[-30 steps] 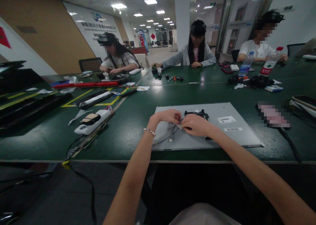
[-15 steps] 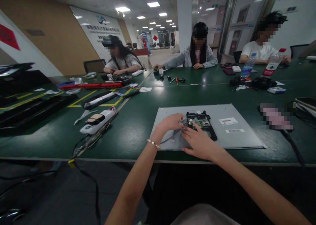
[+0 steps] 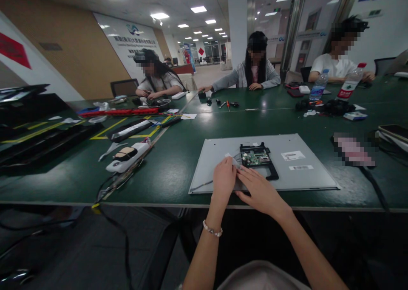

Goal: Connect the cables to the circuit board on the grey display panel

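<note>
Left hand [image 3: 224,177]: curled, hold unclear
Grey rectangular metal panel [image 3: 291,180]: flat, white-labelled
Right hand [image 3: 261,190]: fingers outstretched, hold unclear

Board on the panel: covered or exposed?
Exposed. The green circuit board shows inside the black frame; the left hand and right hand don't cover it.

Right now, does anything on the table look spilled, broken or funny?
Nothing looks spilled or clearly broken. The red-capped bottle looks tilted, though the lens may cause that, and small white scraps lie loose near the blue-capped bottle. The green circuit board sits uncovered in a black frame.
</note>
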`<action>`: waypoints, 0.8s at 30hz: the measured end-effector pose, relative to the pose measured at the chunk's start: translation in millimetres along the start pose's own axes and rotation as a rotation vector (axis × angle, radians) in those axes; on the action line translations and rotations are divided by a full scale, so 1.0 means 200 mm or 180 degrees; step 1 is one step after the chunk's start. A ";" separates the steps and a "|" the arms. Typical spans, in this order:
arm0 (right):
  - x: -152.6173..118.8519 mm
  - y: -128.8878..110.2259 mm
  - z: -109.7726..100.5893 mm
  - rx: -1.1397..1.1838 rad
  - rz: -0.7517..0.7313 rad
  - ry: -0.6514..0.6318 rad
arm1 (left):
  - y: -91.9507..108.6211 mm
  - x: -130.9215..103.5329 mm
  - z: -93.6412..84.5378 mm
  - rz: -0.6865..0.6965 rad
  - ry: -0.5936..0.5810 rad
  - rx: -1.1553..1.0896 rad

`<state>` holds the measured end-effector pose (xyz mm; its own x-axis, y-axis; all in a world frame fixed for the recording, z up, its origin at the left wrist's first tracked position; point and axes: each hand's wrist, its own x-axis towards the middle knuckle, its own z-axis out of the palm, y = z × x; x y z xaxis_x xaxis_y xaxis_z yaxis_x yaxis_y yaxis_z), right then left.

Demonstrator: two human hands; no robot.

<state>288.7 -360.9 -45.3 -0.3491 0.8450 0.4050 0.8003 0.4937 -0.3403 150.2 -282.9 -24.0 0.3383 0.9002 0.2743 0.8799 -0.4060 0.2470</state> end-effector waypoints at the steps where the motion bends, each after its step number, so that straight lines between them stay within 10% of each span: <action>1: 0.00 0.00 0.00 0.0021 -0.0004 -0.0010 | -0.01 0.00 0.01 0.0006 0.0032 -0.0088; 7: -0.08 0.07 -0.14 0.0049 0.0094 -0.0009 | -0.04 -0.01 0.04 -0.0042 0.0236 -0.0492; 12: -0.36 0.47 -0.33 -0.0285 0.0895 0.0651 | -0.04 -0.02 0.04 0.0015 0.0735 -0.0751; 16: -0.63 0.76 -0.37 -0.1001 0.1352 0.0344 | -0.01 -0.03 0.01 -0.0114 0.0989 -0.0609; 24: -0.67 0.68 -0.27 -0.1383 0.1417 -0.0123 | 0.03 -0.08 -0.03 -0.0071 0.1731 -0.0486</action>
<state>471.3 -416.9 -99.5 0.0528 0.9614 0.2700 0.9955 -0.0295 -0.0898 147.5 -299.9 -21.1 0.0638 0.7143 0.6969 0.8130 -0.4423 0.3788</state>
